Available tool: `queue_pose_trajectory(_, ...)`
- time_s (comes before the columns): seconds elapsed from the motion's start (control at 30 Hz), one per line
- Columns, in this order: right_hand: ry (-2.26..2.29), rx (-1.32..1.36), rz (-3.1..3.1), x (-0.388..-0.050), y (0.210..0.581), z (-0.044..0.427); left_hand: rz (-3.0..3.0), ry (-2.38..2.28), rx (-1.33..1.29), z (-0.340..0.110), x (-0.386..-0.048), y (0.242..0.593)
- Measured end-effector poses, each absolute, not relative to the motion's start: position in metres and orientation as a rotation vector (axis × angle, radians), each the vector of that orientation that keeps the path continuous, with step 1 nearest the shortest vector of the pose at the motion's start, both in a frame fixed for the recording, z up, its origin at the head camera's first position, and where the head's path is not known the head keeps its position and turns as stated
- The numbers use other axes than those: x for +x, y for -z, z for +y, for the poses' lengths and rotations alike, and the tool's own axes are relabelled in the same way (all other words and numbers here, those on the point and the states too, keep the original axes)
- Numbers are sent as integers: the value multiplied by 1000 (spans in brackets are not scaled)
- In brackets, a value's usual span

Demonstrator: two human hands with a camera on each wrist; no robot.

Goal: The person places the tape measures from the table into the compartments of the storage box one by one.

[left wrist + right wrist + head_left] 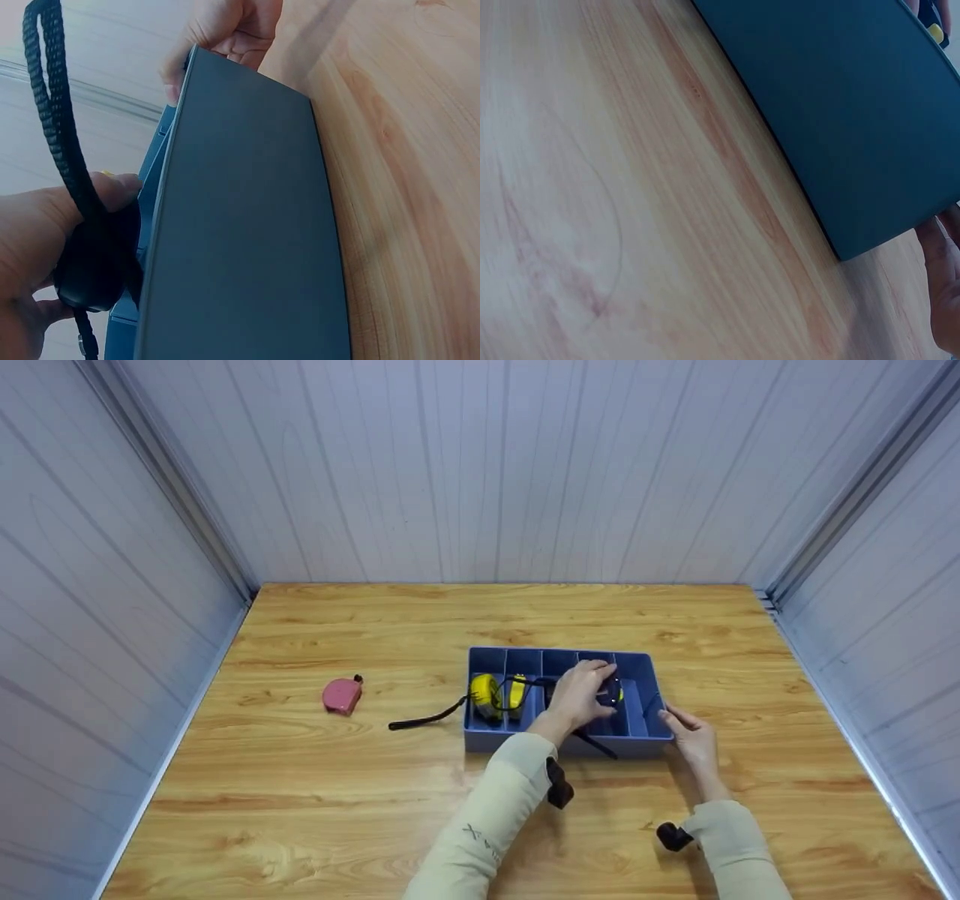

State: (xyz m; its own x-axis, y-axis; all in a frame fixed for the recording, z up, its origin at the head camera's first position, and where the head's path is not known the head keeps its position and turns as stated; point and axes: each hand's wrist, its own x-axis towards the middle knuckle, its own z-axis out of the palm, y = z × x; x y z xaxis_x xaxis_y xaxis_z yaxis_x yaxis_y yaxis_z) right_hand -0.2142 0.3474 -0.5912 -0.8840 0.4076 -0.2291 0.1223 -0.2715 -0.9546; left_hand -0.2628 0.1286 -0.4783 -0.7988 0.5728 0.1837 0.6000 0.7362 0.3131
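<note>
A blue-grey divided box (pixel 510 742) stands on the table. My left hand (pixel 576 694) is over its right-hand compartments and holds a black tape measure (pixel 611 691) with a bit of yellow between thumb and fingers. In the left wrist view its black strap (pixel 64 142) hangs across the box's side. My right hand (pixel 694 739) grips the box's right end, thumb over the rim. Two yellow tape measures, a larger one (pixel 486 696) and a slimmer one (pixel 517 692), sit in the leftmost compartments. What lies under my left hand is partly hidden.
A pink tape measure (pixel 342 695) lies on the wooden table (pixel 300 795), left of the box. A black wrist strap (pixel 420 724) runs out over the box's left wall onto the table. Pale panel walls (pixel 480 472) enclose the table at the back and both sides.
</note>
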Motion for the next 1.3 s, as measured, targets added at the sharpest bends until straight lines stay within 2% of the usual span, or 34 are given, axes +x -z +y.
queue_pose_trajectory(0.3, -2337, -620, -1696, -215, 593, 348, -2884, 499, -931, 131, -265, 480)
queue_pose_trajectory(0.7, -2197, -661, -1777, -216, 589, 343, -2845, 456, -990, 136, -262, 487)
queue_pose_trajectory(0.87, -2241, -597, -1784, -210, 577, 339, -2851, 422, -1017, 139, -261, 490)
queue_pose_trajectory(1.07, -2028, -620, -1987, -201, 557, 329, -2878, 398, -1047, 141, -261, 499)
queue_pose_trajectory(1.3, -2159, -606, -1861, -202, 561, 330, -2874, 346, -1076, 142, -260, 506)
